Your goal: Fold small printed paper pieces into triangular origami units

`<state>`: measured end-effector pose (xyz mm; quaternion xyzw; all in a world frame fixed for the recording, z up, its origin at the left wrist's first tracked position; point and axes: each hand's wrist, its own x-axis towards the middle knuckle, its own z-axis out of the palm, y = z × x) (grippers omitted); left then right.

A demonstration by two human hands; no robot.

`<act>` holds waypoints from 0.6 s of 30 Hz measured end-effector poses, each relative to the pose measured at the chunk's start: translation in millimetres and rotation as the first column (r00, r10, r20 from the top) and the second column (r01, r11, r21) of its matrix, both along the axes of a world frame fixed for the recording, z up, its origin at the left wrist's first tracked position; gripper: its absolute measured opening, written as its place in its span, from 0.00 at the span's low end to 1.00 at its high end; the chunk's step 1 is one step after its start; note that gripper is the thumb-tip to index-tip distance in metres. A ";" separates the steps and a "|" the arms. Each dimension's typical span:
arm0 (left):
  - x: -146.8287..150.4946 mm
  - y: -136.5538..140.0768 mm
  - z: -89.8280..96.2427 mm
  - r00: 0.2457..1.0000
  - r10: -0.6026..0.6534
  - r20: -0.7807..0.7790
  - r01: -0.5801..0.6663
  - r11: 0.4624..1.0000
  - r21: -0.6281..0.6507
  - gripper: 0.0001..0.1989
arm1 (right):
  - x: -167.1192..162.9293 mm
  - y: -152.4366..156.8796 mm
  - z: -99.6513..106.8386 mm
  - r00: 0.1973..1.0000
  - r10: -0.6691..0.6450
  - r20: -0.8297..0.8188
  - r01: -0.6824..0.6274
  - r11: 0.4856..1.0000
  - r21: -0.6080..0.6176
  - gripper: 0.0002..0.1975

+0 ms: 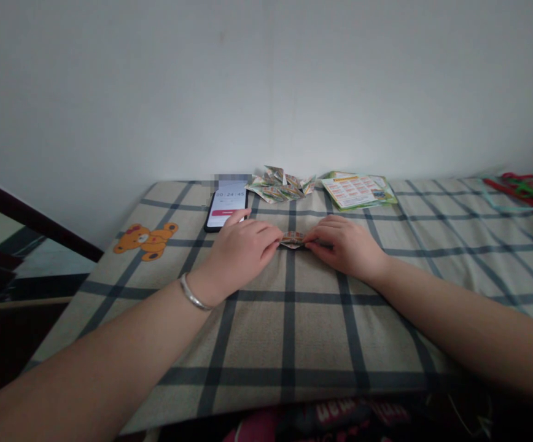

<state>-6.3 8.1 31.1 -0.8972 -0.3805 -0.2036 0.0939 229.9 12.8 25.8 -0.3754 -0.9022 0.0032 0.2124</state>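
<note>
Between my two hands, low over the checked tablecloth, is a small folded piece of printed paper (pixel 293 238). My left hand (pixel 249 244), with a silver bangle (pixel 193 293) at its wrist, pinches the paper's left end. At the opposite end, the thumb and fingers of my right hand (pixel 344 244) are closed on the same paper. Only its middle shows; both ends are covered by fingertips. Behind it lies a pile of folded printed papers (pixel 279 187). To their right rests a stack of flat printed leaflets (pixel 356 191).
A phone (pixel 228 202) with a running timer lies just beyond my left hand. The tablecloth (pixel 266 344) carries a bear picture (pixel 145 240) at left. Red, green and pale blue strips (pixel 531 195) lie at far right. A white wall (pixel 266 86) stands behind the table.
</note>
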 end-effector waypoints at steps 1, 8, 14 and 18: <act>-0.1 0.2 0.7 1.000 0.004 -0.009 -0.004 1.000 -0.004 0.08 | 0.3 -0.1 0.8 1.000 -0.013 -0.008 0.013 1.000 -0.003 0.07; 0.8 3.1 3.1 0.998 0.047 0.044 -0.046 0.999 -0.024 0.08 | 3.7 -1.5 1.6 0.998 -0.062 -0.014 0.062 0.998 -0.013 0.05; -1.2 4.0 0.8 0.994 -0.034 0.099 0.036 0.999 -0.017 0.11 | 5.2 -0.1 5.6 1.000 0.003 -0.024 -0.001 0.996 0.095 0.06; -0.2 -1.2 1.8 0.990 -0.048 0.130 0.045 0.999 0.025 0.18 | 12.0 1.8 11.8 0.995 -0.093 -0.019 0.095 0.982 0.162 0.07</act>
